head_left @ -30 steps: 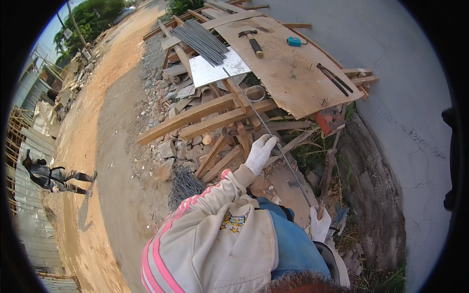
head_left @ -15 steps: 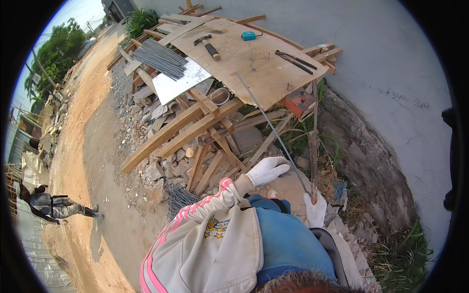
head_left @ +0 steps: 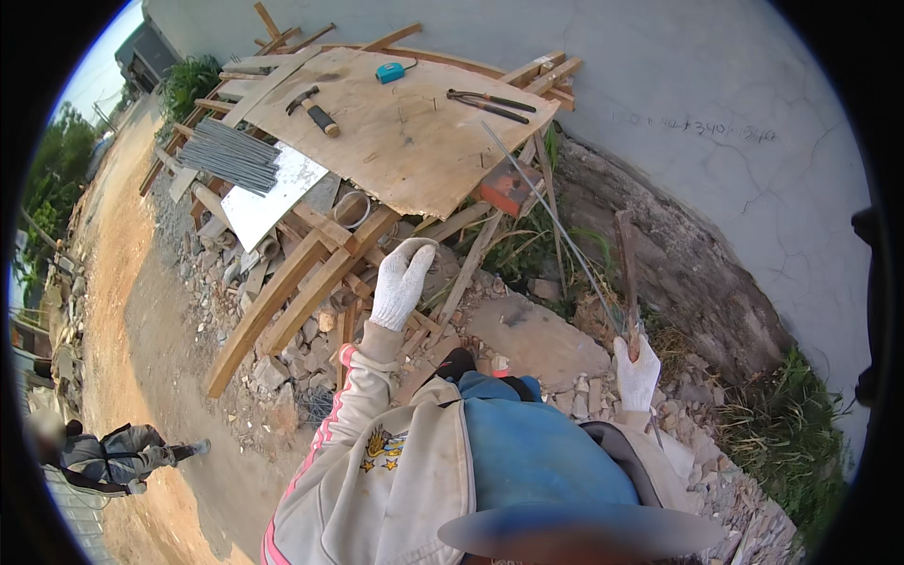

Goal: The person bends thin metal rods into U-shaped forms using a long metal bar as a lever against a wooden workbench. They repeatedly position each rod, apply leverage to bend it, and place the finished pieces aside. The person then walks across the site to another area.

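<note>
- Right hand point(head_left: 637, 374): white knit glove, clamped around the lower part of a rusty, rough-skinned bar point(head_left: 627, 259) that stands steeply up from the fist.
- Metal rod point(head_left: 544, 201): thin, grey, long; lower end beside the right hand, upper end over the plywood corner. Cannot tell whether the fist grips it too.
- Left hand point(head_left: 400, 287): matching glove, thumb and fingers loosely parted, just over the timber ends, well apart from the rod.
- Plywood sheet point(head_left: 377, 132): tan, stained, ragged front edge, nails jutting up. On it, a black-gripped hammer point(head_left: 315, 113), turquoise tape measure point(head_left: 393, 72), long-handled pincers point(head_left: 490, 104).
- Bundle of cut grey rods point(head_left: 226, 155), partly on a smooth white board point(head_left: 273, 198).
- Squared timbers point(head_left: 325, 292): sawn, blunt ends over broken rubble point(head_left: 273, 372).
- Red block point(head_left: 509, 188) under the plywood's corner, near the rod.
- Room: flat slab point(head_left: 537, 339) lies between the hands; cracked grey wall point(head_left: 659, 56) bounds the right side.
</note>
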Available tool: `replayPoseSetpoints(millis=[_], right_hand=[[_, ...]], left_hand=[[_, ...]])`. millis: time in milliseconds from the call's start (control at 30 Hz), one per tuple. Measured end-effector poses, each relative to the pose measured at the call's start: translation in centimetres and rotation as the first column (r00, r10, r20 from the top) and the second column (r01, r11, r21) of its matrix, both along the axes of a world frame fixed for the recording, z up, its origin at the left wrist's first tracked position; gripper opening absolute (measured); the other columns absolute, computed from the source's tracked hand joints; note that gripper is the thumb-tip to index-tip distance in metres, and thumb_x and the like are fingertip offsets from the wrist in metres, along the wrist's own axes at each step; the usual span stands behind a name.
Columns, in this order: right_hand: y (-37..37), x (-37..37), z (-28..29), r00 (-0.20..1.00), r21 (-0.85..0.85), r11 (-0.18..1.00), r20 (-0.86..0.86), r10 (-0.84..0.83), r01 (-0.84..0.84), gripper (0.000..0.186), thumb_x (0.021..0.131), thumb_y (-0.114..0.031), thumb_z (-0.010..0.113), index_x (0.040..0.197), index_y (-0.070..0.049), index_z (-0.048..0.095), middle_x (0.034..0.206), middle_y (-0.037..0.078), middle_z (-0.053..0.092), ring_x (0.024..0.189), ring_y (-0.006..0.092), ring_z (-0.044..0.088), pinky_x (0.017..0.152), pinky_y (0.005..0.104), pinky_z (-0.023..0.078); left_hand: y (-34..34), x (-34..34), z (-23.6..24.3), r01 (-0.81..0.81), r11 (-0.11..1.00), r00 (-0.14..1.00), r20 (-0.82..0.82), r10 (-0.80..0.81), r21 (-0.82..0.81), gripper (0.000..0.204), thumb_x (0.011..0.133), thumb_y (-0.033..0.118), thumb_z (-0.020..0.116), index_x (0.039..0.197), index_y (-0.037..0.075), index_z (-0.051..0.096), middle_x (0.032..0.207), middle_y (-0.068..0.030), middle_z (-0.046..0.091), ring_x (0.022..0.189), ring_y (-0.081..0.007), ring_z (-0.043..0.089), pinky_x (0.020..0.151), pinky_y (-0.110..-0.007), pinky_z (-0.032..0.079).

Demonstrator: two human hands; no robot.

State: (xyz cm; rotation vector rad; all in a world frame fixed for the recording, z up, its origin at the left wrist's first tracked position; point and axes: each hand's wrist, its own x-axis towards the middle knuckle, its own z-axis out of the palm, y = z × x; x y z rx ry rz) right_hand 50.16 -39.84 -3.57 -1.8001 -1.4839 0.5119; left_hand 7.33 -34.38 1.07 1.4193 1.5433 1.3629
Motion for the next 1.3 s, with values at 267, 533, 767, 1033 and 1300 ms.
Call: replayPoseSetpoints(millis=[267,533,767,1033,1300], right_hand=[[5.6,1.3,4.9,0.966,-0.076,0.996,0.249,0.062,-0.044,0.039,0.093,-0.025,0.074,0.080,-0.002,0.046,0.067,0.014,0.034,0.063,0.0280,0.028,0.057,0.0369,0.037],[12.4,-0.6,4.7,0.938,-0.116,0.985,0.308,0.157,-0.126,0.031,0.092,-0.028,0.075,0.090,-0.002,0.059,0.069,0.018,0.044,0.066,0.0328,0.030,0.058,0.0360,0.039],[16.7,-5.7,2.8,0.976,-0.149,0.974,0.115,0.186,-0.168,0.034,0.092,-0.026,0.075,0.085,0.000,0.054,0.068,0.014,0.036,0.065,0.0283,0.030,0.058,0.0360,0.037],[20.6,-10.7,4.0,0.956,-0.192,0.957,0.159,0.247,-0.215,0.048,0.093,-0.025,0.075,0.077,-0.002,0.036,0.070,0.009,0.026,0.067,0.0228,0.024,0.057,0.0341,0.031],[23.3,-14.2,8.4,0.926,-0.073,0.955,0.233,0.298,-0.289,0.036,0.092,-0.025,0.076,0.085,-0.001,0.051,0.073,0.010,0.034,0.068,0.0253,0.031,0.060,0.0354,0.036]], left_hand=[[8.7,-1.9,1.6,-0.074,0.995,0.995,0.072,0.069,0.070,0.032,0.101,0.024,0.062,0.113,-0.004,0.071,0.098,-0.0113,0.074,0.091,-0.0165,0.068,0.085,-0.032,0.053],[14.9,-2.9,0.6,-0.084,0.982,0.965,-0.231,0.123,0.170,0.029,0.096,0.025,0.068,0.115,0.003,0.070,0.108,-0.0159,0.072,0.098,-0.0316,0.071,0.088,-0.039,0.055],[19.0,-4.8,0.0,0.036,0.989,0.864,-0.502,0.040,0.142,0.035,0.094,0.036,0.068,0.114,0.008,0.071,0.119,-0.0143,0.068,0.115,-0.0365,0.063,0.096,-0.046,0.051],[29.5,-6.2,-0.7,0.238,0.949,0.692,-0.721,-0.018,0.205,0.040,0.094,0.037,0.067,0.121,0.008,0.068,0.131,-0.0162,0.060,0.125,-0.0382,0.055,0.106,-0.048,0.045],[30.5,-7.1,-2.0,0.277,0.935,0.721,-0.691,-0.051,0.220,0.041,0.092,0.038,0.068,0.119,0.007,0.069,0.130,-0.0158,0.060,0.128,-0.0371,0.052,0.110,-0.046,0.042]])
